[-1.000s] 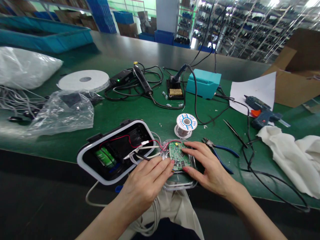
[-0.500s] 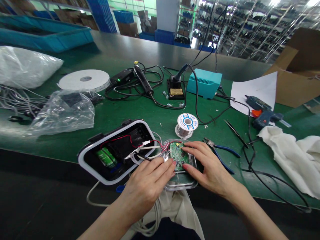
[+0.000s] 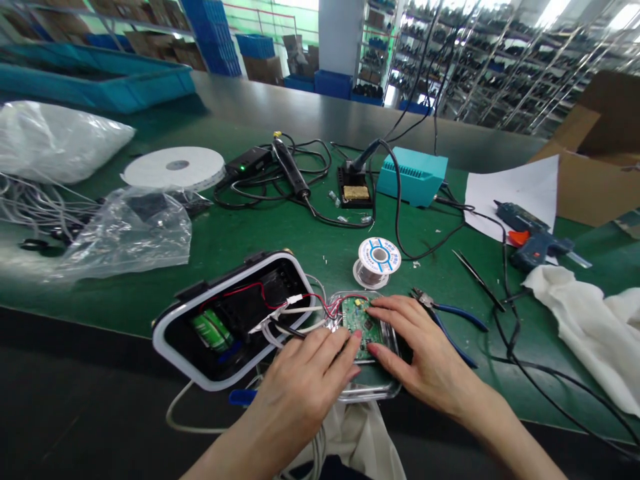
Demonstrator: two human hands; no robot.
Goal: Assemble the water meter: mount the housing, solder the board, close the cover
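Note:
A green circuit board (image 3: 369, 327) lies in a clear plastic cover (image 3: 387, 390) at the bench's front edge. My left hand (image 3: 313, 373) is closed at the board's left side, its fingertips pressing on the board. From the right, my right hand (image 3: 420, 340) steadies the board, thumb and index finger on its surface and set apart. Red and white wires (image 3: 327, 308) run from the board into a black case (image 3: 240, 267) with a pale rim, tilted on the left. Inside that case sits a green battery pack (image 3: 213, 330). Undersides of both hands are hidden.
A solder spool (image 3: 377, 261) stands behind the board. Blue-handled cutters (image 3: 457, 320) and tweezers (image 3: 477, 280) lie right, near a glue gun (image 3: 535, 233) and white cloth (image 3: 585, 333). Farther back are a soldering iron stand (image 3: 355, 187), a teal station (image 3: 413, 175) and cables.
My left fingers have shifted slightly right over the board, and the thumb tip now shows below them. My right hand keeps its place on the board. The view has tilted up a little.

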